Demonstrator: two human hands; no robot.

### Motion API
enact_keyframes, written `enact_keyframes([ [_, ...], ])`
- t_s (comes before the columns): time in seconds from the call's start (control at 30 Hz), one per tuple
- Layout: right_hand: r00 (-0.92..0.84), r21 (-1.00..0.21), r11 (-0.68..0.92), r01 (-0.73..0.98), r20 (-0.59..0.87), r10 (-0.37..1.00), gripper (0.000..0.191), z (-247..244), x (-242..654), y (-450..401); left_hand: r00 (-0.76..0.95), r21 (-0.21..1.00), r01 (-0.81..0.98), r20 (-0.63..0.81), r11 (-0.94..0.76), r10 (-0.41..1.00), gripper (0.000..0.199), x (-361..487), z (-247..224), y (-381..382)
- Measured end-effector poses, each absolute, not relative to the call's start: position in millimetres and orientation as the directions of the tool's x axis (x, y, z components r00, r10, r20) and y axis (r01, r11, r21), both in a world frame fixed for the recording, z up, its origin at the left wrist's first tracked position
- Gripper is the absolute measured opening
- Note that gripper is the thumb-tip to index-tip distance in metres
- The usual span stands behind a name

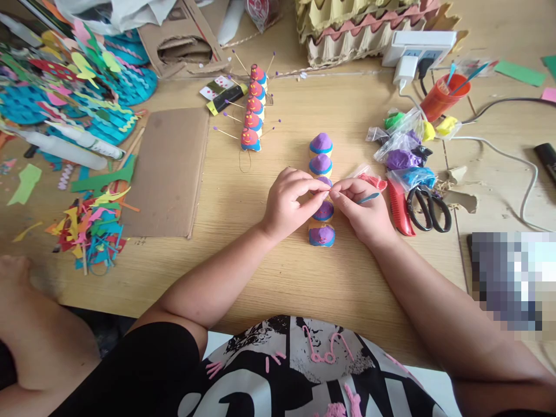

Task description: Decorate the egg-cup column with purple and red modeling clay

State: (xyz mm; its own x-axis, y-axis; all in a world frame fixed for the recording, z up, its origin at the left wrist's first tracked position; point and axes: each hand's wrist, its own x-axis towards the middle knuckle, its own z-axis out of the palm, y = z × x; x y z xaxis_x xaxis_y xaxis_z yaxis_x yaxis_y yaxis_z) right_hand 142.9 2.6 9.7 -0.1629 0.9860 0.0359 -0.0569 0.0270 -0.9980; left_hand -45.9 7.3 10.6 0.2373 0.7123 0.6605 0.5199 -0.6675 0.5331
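Note:
A strip of purple-topped bumps with blue and yellow bands (322, 236) lies on the wooden table, running away from me. Over its middle, my left hand (291, 202) and my right hand (362, 208) meet at the fingertips. Both hands are closed in a pinch; whatever sits between the fingertips is too small to name. A thin blue tool (368, 198) sticks out from my right hand. Farther back to the left stands a similar strip with red, smiling bumps (251, 137) and purple-tipped sticks on its sides.
Cardboard (169, 174) and paper scraps (98, 223) lie left. Right are bagged clay (402, 158), a red cutter (400, 205), black scissors (429, 209), an orange cup (443, 98) and a power strip (419, 47). Egg trays (365, 35) stand behind. Another person's arm (43, 330) is at left.

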Motion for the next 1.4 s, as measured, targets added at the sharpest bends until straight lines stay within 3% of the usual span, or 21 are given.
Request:
enact_keyframes([
  [0.8, -0.167, -0.997, 0.003, -0.082, 0.017, 0.986, 0.041, 11.8, 142.6, 3.0, 0.250, 0.502, 0.512, 0.689, -0.697, 0.680, 0.010, -46.6, 9.3, 7.9],
  [1.4, -0.172, -1.000, 0.006, -0.019, 0.009, 0.985, 0.042, 14.5, 142.8, 2.3, 0.262, 0.539, 0.554, 0.611, -0.635, 0.747, 0.014, -47.8, 9.2, 7.8],
])
